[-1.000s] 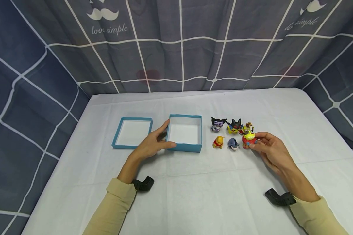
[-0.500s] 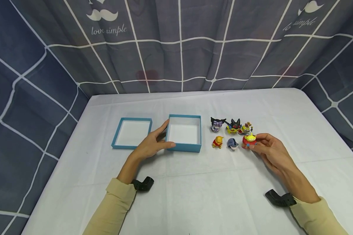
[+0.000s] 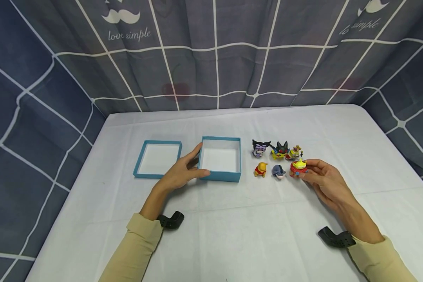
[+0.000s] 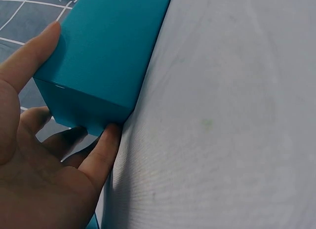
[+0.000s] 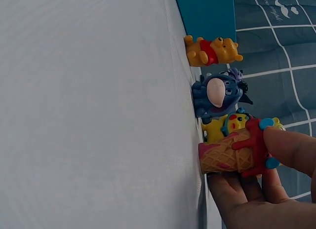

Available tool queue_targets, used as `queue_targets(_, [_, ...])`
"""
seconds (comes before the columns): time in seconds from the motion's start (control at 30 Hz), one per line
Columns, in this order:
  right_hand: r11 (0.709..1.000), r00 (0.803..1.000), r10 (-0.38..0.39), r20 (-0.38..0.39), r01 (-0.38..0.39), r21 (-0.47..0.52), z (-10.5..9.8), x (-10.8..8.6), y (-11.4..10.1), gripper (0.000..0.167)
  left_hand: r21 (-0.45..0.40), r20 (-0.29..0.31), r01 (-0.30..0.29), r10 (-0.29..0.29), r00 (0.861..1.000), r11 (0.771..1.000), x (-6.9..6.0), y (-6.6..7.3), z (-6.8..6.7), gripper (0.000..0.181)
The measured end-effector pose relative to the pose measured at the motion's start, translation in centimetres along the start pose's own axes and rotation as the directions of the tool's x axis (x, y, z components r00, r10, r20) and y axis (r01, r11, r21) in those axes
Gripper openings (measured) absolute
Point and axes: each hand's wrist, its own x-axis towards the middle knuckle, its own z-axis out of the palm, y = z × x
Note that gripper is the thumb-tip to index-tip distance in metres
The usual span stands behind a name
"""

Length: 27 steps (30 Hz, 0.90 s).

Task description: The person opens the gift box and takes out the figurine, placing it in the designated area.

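My left hand [image 3: 180, 172] holds the open teal box [image 3: 220, 177] at its near left corner, thumb on the front wall and fingers along the left side. In the left wrist view the fingers [image 4: 101, 157] press against the teal wall. My right hand [image 3: 326, 182] pinches a small figurine [image 3: 299, 167] with a yellow-green head and red body. The right wrist view shows its waffle-cone base [image 5: 224, 154]; whether that base touches the cloth, I cannot tell. Just left of it sit a blue donkey figurine [image 3: 278, 172] and a yellow bear figurine [image 3: 261, 169] in a red shirt.
A shallow teal lid [image 3: 157, 158] with a white inside lies left of the box. Behind the front figurines stand a black-and-purple figurine [image 3: 260, 149], a black-eared one [image 3: 280, 150] and one with a hat [image 3: 293, 152]. A grey checked curtain [image 3: 197, 70] hangs behind the white-covered table [image 3: 211, 235].
In my right hand the figurine has tilted and shifted very slightly to the right. My left hand and the box have stayed in place.
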Motion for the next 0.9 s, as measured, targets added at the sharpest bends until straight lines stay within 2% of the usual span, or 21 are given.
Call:
queue_targets(0.23, [1.000,1.000,-0.017,-0.004,0.017,-0.020,0.0,-0.2,-0.1,0.030,-0.001,0.000,-0.003,0.003,1.000,1.000,0.1,0.0,0.0,0.092])
queue_targets(0.37, [0.997,0.996,-0.073,-0.055,0.070,-0.039,0.1,-0.6,-0.3,0.023,-0.006,0.003,-0.003,0.003,1.000,1.000,0.1,0.0,0.0,0.092])
queue_targets(0.43, [0.986,0.985,-0.135,-0.109,0.122,-0.114,0.4,-0.7,-0.5,0.018,-0.005,0.003,0.003,-0.003,1.000,1.000,0.1,0.0,0.0,0.093])
queue_targets(0.47, [0.969,0.975,-0.175,-0.138,0.145,-0.201,0.6,-0.8,-0.7,0.018,-0.004,0.003,0.005,-0.005,1.000,1.000,0.1,0.0,0.0,0.093])
queue_targets(0.5, [0.941,0.961,-0.221,-0.169,0.164,-0.297,0.9,-0.8,-0.8,0.020,-0.003,0.002,0.007,-0.007,1.000,1.000,0.1,0.0,0.0,0.094])
queue_targets(0.53, [0.899,0.943,-0.271,-0.194,0.176,-0.402,1.2,-0.9,-1.0,0.023,-0.003,0.001,0.009,-0.009,1.000,1.000,0.1,0.1,0.0,0.094])
queue_targets(0.6, [0.788,0.901,-0.377,-0.217,0.189,-0.586,2.0,-1.0,-1.3,0.028,0.003,0.000,0.012,-0.012,1.000,1.000,0.1,0.1,0.1,0.095])
queue_targets(0.67, [0.672,0.862,-0.467,-0.196,0.203,-0.712,2.9,-1.0,-1.6,0.030,0.009,-0.001,0.011,-0.011,1.000,1.000,0.1,0.2,0.1,0.096])
queue_targets(0.73, [0.599,0.832,-0.537,-0.139,0.260,-0.758,4.0,-0.8,-1.8,0.030,0.014,0.001,0.007,-0.007,1.000,1.000,0.1,0.5,0.2,0.097])
queue_targets(0.8, [0.538,0.806,-0.587,-0.070,0.324,-0.778,5.1,-0.4,-2.1,0.028,0.019,0.000,0.006,-0.006,1.000,1.000,0.0,0.8,0.3,0.099])
queue_targets(0.9, [0.444,0.782,-0.623,0.029,0.384,-0.809,6.7,0.2,-2.3,0.029,0.038,-0.022,0.000,0.001,1.000,0.999,-0.2,1.5,0.2,0.099])
